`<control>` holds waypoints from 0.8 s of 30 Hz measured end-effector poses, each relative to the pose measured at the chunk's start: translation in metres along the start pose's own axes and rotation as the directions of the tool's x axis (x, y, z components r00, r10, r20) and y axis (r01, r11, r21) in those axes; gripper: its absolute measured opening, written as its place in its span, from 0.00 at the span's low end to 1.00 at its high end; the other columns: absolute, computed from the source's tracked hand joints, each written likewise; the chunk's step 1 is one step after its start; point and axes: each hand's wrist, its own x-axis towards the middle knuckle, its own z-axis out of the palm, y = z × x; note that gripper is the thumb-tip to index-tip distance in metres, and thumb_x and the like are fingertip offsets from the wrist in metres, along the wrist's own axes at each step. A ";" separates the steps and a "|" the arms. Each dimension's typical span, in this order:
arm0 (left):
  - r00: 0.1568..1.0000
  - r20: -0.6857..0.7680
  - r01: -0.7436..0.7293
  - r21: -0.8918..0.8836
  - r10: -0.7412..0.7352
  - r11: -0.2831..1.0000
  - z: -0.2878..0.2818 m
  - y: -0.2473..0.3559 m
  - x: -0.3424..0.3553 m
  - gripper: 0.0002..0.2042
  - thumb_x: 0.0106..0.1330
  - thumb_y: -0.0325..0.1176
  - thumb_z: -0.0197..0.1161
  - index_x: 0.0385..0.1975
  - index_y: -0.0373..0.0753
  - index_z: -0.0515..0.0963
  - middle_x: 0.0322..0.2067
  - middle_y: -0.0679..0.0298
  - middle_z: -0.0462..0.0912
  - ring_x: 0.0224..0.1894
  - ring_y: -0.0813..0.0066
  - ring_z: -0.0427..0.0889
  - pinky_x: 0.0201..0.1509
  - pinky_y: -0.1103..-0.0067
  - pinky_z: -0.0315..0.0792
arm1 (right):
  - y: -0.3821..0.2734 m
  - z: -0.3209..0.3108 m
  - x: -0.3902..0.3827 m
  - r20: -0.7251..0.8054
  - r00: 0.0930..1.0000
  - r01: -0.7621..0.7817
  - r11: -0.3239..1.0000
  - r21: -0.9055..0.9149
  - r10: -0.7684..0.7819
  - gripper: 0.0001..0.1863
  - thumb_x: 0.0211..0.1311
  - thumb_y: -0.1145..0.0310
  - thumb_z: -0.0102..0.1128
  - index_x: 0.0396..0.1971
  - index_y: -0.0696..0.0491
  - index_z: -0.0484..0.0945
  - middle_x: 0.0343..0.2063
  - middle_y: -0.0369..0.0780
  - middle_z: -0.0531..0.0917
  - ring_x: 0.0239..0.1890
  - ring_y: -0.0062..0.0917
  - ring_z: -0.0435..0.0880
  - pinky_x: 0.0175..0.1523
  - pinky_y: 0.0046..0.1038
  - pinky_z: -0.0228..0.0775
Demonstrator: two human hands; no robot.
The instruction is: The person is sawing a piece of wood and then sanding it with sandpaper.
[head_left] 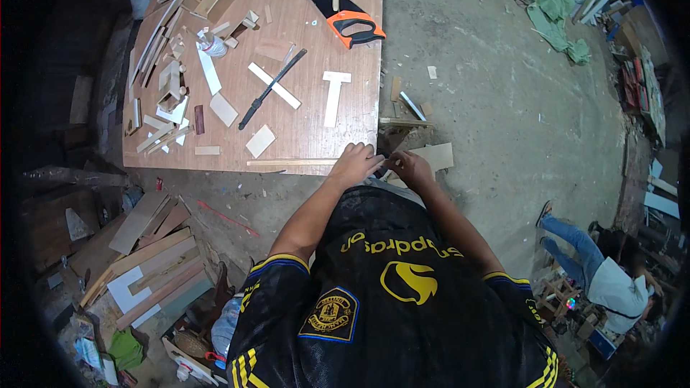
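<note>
A thin wooden strip (pixel 291 162) lies along the near edge of the table. Its right end disappears beneath my left hand (pixel 356 164), whose fingers are bent down over it at the table's near right corner. Just past that corner is my right hand (pixel 412 167), fingers pinched together close to the left fingertips; whatever sits in the pinch is too small and hidden to name. Beyond my hands lies a white T-shaped piece (pixel 333 100). Farther left, a narrow black-handled tool (pixel 272 90) rests across a white strip (pixel 287 95).
A handsaw (pixel 357 26) with an orange and black handle lies on the wooden table (pixel 237 140), its handle reaching the right edge. Wood offcuts (pixel 169 86) crowd the table's left side. Boards (pixel 151 273) are stacked at lower left. Another person (pixel 611 280) is low at the right.
</note>
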 end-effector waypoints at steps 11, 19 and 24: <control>0.988 0.124 -0.079 -0.065 0.087 0.995 -0.003 -0.014 0.004 0.14 0.60 0.39 0.62 0.44 0.45 0.79 0.34 0.61 0.74 0.40 0.62 0.74 0.43 0.69 0.67 | -0.004 -0.003 -0.008 0.066 0.993 -0.103 0.993 0.052 0.099 0.12 0.56 0.64 0.64 0.41 0.48 0.82 0.39 0.41 0.84 0.39 0.35 0.85 0.44 0.33 0.76; 0.969 -0.043 -0.246 -0.081 0.243 0.966 0.005 -0.029 0.007 0.11 0.53 0.37 0.67 0.34 0.42 0.78 0.33 0.59 0.75 0.37 0.58 0.76 0.40 0.65 0.71 | 0.002 -0.048 0.034 -0.079 0.968 -0.209 0.942 0.264 0.237 0.17 0.64 0.62 0.60 0.48 0.55 0.80 0.42 0.43 0.85 0.41 0.31 0.86 0.48 0.30 0.76; 0.983 0.047 -0.176 -0.073 0.180 0.982 0.002 -0.028 0.003 0.12 0.54 0.39 0.65 0.37 0.44 0.78 0.37 0.60 0.77 0.42 0.60 0.77 0.46 0.66 0.71 | -0.022 -0.082 0.114 -0.152 0.986 -0.044 0.985 0.167 0.070 0.13 0.60 0.68 0.60 0.44 0.54 0.80 0.39 0.45 0.84 0.40 0.38 0.84 0.46 0.36 0.75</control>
